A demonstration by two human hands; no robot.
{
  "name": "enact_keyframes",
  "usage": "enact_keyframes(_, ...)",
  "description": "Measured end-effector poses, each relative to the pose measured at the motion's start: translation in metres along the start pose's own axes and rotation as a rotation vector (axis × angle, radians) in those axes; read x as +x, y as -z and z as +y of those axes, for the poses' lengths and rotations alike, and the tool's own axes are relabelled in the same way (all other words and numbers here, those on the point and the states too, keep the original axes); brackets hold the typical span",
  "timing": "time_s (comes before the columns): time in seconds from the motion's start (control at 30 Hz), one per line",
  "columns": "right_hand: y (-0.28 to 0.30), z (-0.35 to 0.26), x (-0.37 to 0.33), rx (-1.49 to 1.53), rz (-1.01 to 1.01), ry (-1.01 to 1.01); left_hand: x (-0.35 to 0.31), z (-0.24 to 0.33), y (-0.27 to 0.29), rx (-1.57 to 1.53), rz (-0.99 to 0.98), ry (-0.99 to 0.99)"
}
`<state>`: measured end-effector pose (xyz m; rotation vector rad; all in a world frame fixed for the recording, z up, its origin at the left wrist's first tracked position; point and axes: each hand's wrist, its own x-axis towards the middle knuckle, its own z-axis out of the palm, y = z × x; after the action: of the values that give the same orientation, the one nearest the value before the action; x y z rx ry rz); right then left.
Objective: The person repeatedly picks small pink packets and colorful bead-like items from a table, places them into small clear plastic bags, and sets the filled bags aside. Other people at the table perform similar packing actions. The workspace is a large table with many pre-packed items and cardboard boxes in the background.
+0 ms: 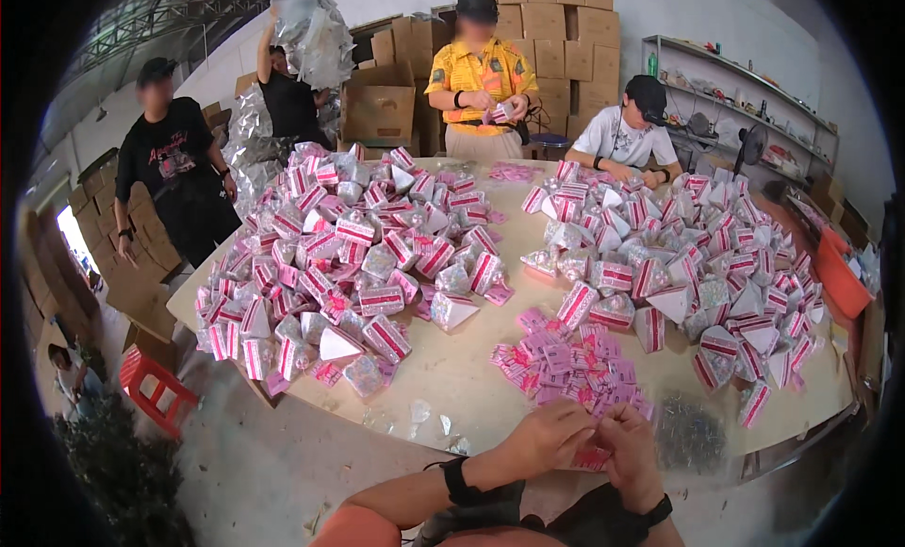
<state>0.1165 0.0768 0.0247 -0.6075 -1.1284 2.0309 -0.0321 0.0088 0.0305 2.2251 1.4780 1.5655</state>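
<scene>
My left hand (542, 439) and my right hand (633, 457) meet at the table's near edge, fingertips pinched close together. Between and just below them shows a small pink printed card (592, 458), which my right fingers seem to grip. Whatever my left fingertips pinch is too small to make out. Right beyond my hands lies a loose heap of pink cards (566, 363). Beside my right hand is a dark patch of thin, wire-like pieces (691, 434).
Wedge-shaped clear packs with pink-and-white labels form a big left heap (330, 255) and a right heap (698, 264) on the table (443, 368). Several people are around it. A red stool (156, 391) is at left, an orange bin (842, 272) at right, stacked cartons (566, 57) behind.
</scene>
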Motion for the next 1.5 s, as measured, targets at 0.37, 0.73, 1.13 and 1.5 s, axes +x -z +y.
enact_keyframes(0.37, -0.015, -0.011, -0.002, -0.120, 0.065, -0.065, 0.007, 0.009, 0.010, 0.071, 0.009, 0.010)
enact_keyframes(0.73, -0.014, -0.008, 0.002, -0.057, -0.142, -0.076, 0.007, 0.011, 0.008, 0.084, 0.083, 0.084)
enact_keyframes(1.13, -0.001, -0.008, -0.007, -0.008, -0.355, -0.180, 0.029, 0.011, 0.034, -0.301, -0.500, 0.206)
enact_keyframes(1.5, -0.003, 0.000, -0.013, 0.061, -0.316, -0.042, 0.012, 0.014, 0.023, 0.065, -0.303, -0.026)
